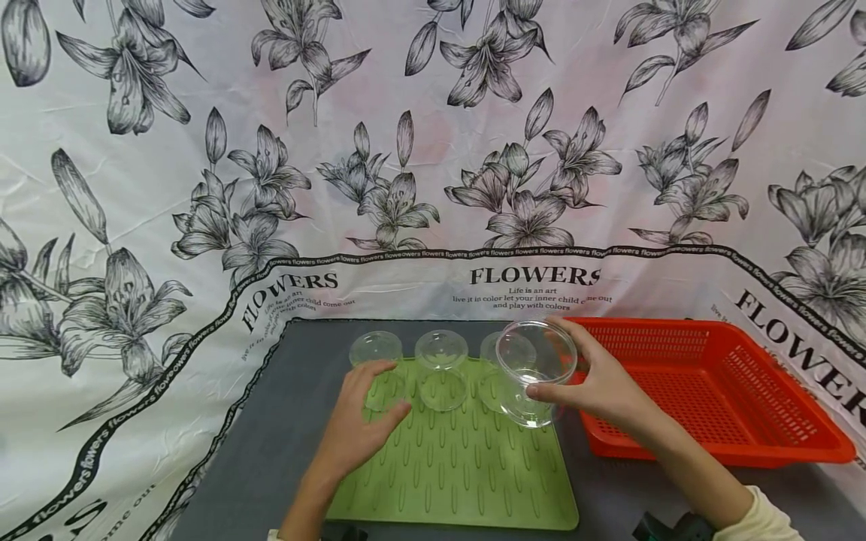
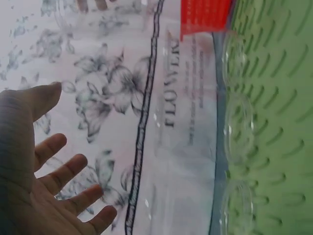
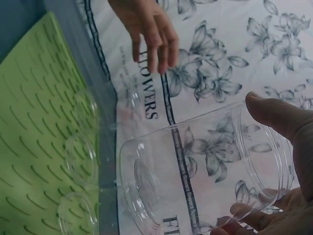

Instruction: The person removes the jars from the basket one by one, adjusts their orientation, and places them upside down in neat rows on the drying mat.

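My right hand (image 1: 605, 387) grips a clear round plastic jar (image 1: 534, 361) by its side, thumb toward me and fingers round the far side. In the right wrist view that jar (image 3: 200, 161) is see-through, with a ringed rim near the thumb. Three similar clear jars stand in a row along the far edge of a green ribbed mat (image 1: 453, 481): a left jar (image 1: 376, 347), a middle jar (image 1: 442, 376) and a right jar (image 1: 492, 387), partly behind the held one. My left hand (image 1: 358, 428) hovers before the left jar, its fingers spread and holding nothing.
A red plastic basket (image 1: 717, 451) with slotted walls stands to the right of the mat. The grey table (image 1: 264, 451) runs under everything. A white flower-printed cloth (image 1: 406, 285) hangs behind the table and along both sides.
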Tool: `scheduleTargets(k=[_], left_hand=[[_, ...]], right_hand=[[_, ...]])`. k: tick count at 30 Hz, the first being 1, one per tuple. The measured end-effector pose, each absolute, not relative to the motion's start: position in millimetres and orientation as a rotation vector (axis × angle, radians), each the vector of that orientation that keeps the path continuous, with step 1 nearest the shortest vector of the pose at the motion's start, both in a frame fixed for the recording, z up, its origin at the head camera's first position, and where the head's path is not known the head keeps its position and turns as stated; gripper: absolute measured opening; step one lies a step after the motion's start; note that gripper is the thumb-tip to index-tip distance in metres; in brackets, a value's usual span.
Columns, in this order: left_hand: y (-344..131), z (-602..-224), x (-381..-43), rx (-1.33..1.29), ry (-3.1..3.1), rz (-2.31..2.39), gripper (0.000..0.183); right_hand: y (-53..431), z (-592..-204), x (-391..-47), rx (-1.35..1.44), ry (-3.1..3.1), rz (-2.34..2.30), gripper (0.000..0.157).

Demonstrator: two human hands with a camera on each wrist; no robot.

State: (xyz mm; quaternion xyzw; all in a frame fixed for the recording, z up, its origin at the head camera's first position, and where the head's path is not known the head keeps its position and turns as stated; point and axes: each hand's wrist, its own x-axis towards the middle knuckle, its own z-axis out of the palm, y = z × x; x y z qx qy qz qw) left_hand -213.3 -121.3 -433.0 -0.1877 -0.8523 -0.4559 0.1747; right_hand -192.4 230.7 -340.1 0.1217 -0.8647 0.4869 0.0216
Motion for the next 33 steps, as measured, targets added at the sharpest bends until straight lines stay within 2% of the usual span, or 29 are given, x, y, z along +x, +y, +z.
scheduleTargets(k=[14,26,33], left_hand=[[-76.4,-405.9,-206.2,-0.807,-2.557,-1.502,0.1],[-53.1,-405.3,-203.6,-1.017,-2.537,-1.688,0.111],[-49.8,-408.6,-204.4,-1.057,-2.515,-1.739,0.108]], right_hand=[[204.1,-359.0,-186.2,0.51,-2.7,1.434,0.101],[190.6,-369.5,-176.7,0.596,-2.727,1.413,0.099],[186.1,-372.7,-172.2,0.637,-2.709,1.38,0.1]])
